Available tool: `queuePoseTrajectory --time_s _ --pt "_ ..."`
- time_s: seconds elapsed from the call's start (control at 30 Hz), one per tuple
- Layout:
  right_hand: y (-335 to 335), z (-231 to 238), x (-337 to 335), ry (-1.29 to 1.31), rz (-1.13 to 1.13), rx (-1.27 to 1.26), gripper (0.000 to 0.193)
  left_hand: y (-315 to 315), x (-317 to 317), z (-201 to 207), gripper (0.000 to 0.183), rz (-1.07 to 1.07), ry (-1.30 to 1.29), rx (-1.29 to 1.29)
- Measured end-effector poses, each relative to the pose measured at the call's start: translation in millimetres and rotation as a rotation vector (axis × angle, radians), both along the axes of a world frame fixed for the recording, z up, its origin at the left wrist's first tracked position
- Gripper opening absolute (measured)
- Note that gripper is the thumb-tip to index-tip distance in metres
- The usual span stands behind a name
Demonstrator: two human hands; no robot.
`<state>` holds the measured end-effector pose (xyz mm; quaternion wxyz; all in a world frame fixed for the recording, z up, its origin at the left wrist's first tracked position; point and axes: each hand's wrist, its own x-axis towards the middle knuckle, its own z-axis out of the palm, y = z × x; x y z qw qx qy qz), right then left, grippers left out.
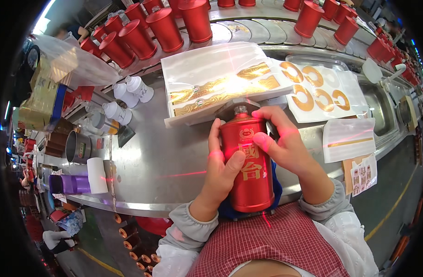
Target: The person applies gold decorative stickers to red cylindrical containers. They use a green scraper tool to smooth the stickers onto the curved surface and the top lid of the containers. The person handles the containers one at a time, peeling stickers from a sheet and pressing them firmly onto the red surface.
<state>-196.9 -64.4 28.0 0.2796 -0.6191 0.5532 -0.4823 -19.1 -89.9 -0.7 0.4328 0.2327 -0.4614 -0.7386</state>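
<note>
A red bottle [254,196] with gold characters down its front and a clear threaded neck stands close to my body, its base toward me. My left hand [222,171] is wrapped along its left side, thumb on the front. My right hand [285,143] grips its upper right side, with the thumb pressed near the gold emblem and the forefinger by the shoulder. Something blue [277,184] shows behind the bottle's lower part. Just beyond the neck lies a stack of white sheets [211,64] with shiny gold label strips. Red light lines cross the bottle and my right hand.
To the right are a sheet of gold ring stickers [343,85], a smaller sheet with a gold strip [349,143] and a sink [382,106]. White bottles [140,89], a metal pot [77,147] and a paper roll [97,175] stand left. Red bottles [164,30] line the slatted conveyor [239,31].
</note>
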Motion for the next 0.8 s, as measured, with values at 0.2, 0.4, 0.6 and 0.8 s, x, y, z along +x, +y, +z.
queuePoseTrajectory --time_s 0.2,0.4,0.6,0.8 --pt "3.3 -4.0 2.7 -0.005 -0.017 0.020 0.052 1.0 -0.9 0.9 0.090 -0.001 -0.010 -0.008" --pt "3.7 -3.9 2.3 0.008 -0.017 0.018 0.052 0.9 -1.3 0.7 0.091 0.003 -0.030 -0.026" --pt "3.9 -2.3 0.0 -0.007 0.005 0.041 0.053 1.9 -2.5 5.3 0.093 0.000 -0.049 -0.025" --pt "7.9 -3.8 -3.2 -0.025 0.054 0.029 0.063 0.7 0.5 -1.1 0.098 -0.012 -0.035 -0.048"
